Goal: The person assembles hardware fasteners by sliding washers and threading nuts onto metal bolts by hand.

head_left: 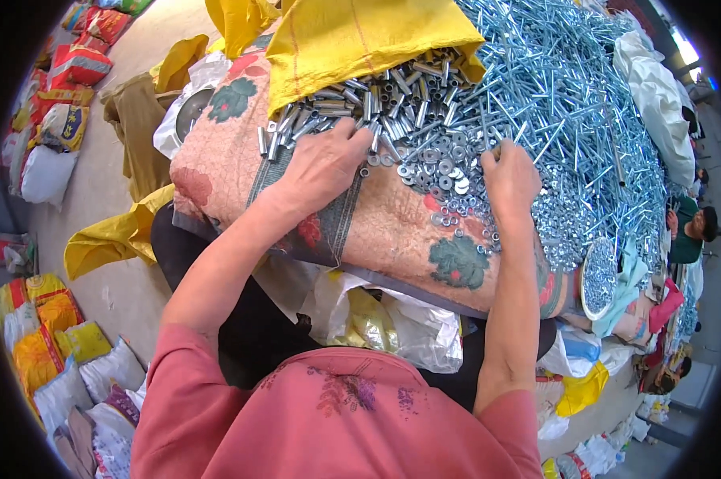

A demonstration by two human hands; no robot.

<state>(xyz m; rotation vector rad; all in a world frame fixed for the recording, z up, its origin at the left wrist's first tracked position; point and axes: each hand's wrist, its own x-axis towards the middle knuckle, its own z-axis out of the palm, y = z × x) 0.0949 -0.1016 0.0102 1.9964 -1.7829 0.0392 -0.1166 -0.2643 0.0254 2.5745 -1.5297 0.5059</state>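
My left hand (322, 168) reaches into the near edge of a pile of short metal sleeves (408, 100). Its fingers are curled among them; what they grip is hidden. To the right, my right hand (510, 180) is closed, fingertips drawn together at the edge of the long bolts (552, 72). Whether a bolt lies in its fingers or just behind them cannot be made out. Between my hands lie flat washers (440, 164), with small nuts (564, 211) heaped right of my right hand. A yellow woven sack (368, 40) partly covers the sleeves.
A flowered padded cloth (392, 223) covers the work surface. An oval tub of small parts (599, 275) stands at the right edge, beside a light-blue cloth (628, 283). A clear plastic bag (416, 335) hangs at my lap. Filled sacks (53, 327) line the left; another person (687, 231) sits far right.
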